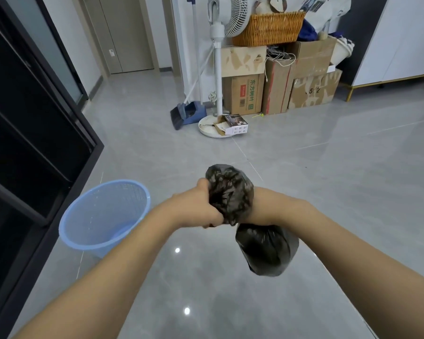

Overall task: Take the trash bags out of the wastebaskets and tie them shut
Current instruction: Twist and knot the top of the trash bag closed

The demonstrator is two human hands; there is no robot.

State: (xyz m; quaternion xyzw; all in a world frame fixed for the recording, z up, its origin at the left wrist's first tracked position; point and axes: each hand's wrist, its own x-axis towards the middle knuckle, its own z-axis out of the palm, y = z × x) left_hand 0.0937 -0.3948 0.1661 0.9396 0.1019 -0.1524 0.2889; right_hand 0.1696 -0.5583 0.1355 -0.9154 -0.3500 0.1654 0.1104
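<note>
Both hands, left hand (203, 206) and right hand hidden behind, hold crinkly black plastic trash bag (264, 250) top. Loose twist could slip; bag may drop, spill.

The crinkled black thin-plastic trash bag (267, 250) looks slightly glossy. The round pale-blue plastic mesh wastebasket (103, 216) is translucent. The grey tiled floor (328, 167) is smooth, polished, mirror-glossy. The brown cardboard boxes (277, 86) look matt.

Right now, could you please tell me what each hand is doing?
Left hand: grips the gathered top of the black trash bag.
Right hand: hidden behind the bag's bunched top; cannot be told.
</note>
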